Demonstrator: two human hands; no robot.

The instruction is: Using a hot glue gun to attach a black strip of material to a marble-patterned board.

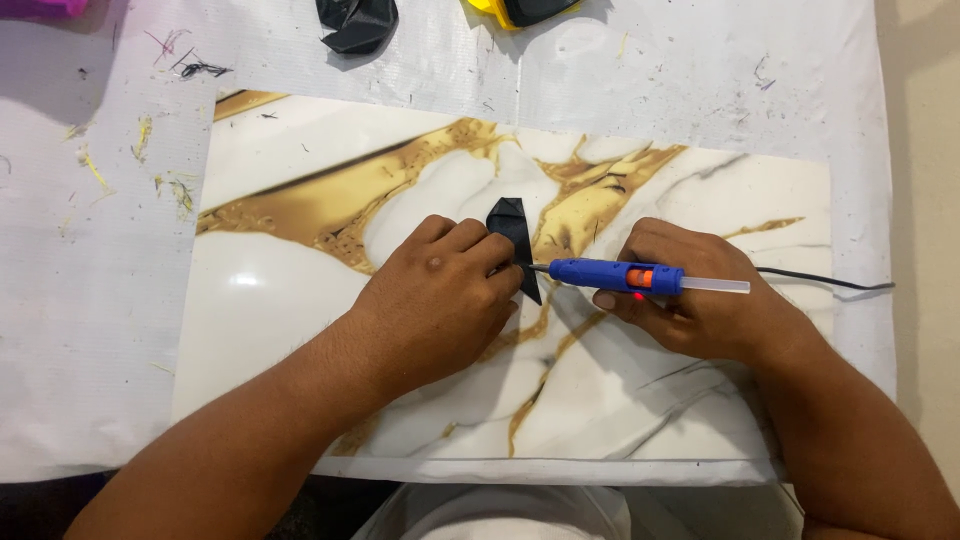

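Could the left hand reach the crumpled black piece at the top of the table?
Probably yes. The crumpled black piece lies in the open, nothing between, but the left hand is pinching the small black folded piece.

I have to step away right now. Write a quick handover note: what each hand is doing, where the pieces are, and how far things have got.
Left hand: fingers pinch the small folded black piece down on the marble-pattern board.
Right hand: grips the blue glue gun, lying level, nozzle at the black piece's right edge; a glue stick sticks out the back, the cord runs off right.
Elsewhere: another black scrap and a yellow item lie at the top edge of the white sheet.
Done: piece folded and held. Whether glue is on cannot be seen.
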